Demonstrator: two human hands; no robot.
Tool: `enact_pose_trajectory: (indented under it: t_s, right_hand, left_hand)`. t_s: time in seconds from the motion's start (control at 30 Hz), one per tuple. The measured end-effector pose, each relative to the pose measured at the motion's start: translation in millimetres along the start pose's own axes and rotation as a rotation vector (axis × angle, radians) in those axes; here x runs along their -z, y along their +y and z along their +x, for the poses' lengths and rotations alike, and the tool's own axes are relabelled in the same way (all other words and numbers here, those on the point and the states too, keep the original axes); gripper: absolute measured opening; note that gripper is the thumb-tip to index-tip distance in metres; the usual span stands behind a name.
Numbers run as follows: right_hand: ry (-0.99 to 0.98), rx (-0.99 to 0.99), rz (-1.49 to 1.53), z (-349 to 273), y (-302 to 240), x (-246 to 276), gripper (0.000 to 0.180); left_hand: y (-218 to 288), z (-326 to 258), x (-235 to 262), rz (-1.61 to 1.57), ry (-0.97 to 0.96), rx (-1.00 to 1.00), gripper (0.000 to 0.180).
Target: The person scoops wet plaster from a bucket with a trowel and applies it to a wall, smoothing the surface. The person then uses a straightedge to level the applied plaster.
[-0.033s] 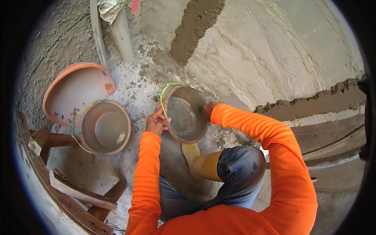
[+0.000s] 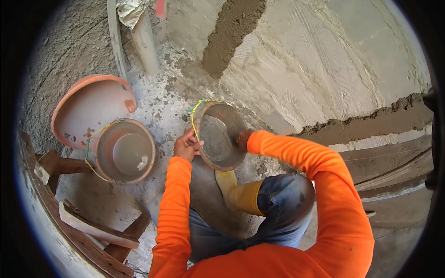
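Observation:
A round bucket [image 2: 215,132] with a rope handle [image 2: 193,121] of yellow and green stands in front of me, its inside coated with grey mortar. My left hand [image 2: 186,146] grips its left rim beside the rope, with the thumb and some fingers bent. Over the right rim, my right hand [image 2: 244,139] reaches into the bucket with curled, shaded fingers. Whatever it may be holding cannot be made out. To the left stands a second bucket [image 2: 147,139], with watery grey liquid at its bottom and a similar rope handle.
Behind the left bucket leans a large orange-rimmed basin [image 2: 69,99]. Wooden pieces [image 2: 99,229] lie at lower left. A pipe [image 2: 145,48] and a thin board [image 2: 116,41] rise at the back. Wet mortar bands [image 2: 229,34] mark the wall. My yellow boot [image 2: 243,197] is near the bucket.
My right hand has shifted slightly left and down inside the bucket. The mortar at the bottom looks different, its pale rounded patch less distinct. My left hand stays on the rim.

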State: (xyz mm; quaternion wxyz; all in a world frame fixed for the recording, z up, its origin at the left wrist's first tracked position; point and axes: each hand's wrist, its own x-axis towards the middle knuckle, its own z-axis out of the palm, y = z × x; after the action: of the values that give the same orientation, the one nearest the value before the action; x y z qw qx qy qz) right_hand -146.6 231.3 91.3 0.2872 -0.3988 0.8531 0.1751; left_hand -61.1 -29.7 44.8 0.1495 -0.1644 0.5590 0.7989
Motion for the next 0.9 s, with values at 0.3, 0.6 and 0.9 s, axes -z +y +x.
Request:
enact_pose_trajectory:
  t_s: [0.3, 0.6, 0.9]
  right_hand:
    - [-0.624, -0.347, 1.739, -10.8, 15.5, -18.1, 0.038]
    - [-0.552, -0.058, 1.057, 2.6, 17.0, -28.3, 0.025]
    - [0.341, 0.783, 0.150, 0.9, 32.1, -42.5, 0.017]
  left_hand:
    - [-3.8, 1.5, 0.3, 0.082, 0.035, -0.021, 0.064]
    - [-0.2, 2.1, -13.6, 0.064, 0.063, -0.063, 0.058]
    - [-6.6, 5.3, -31.1, 0.088, -0.019, -0.162, 0.058]
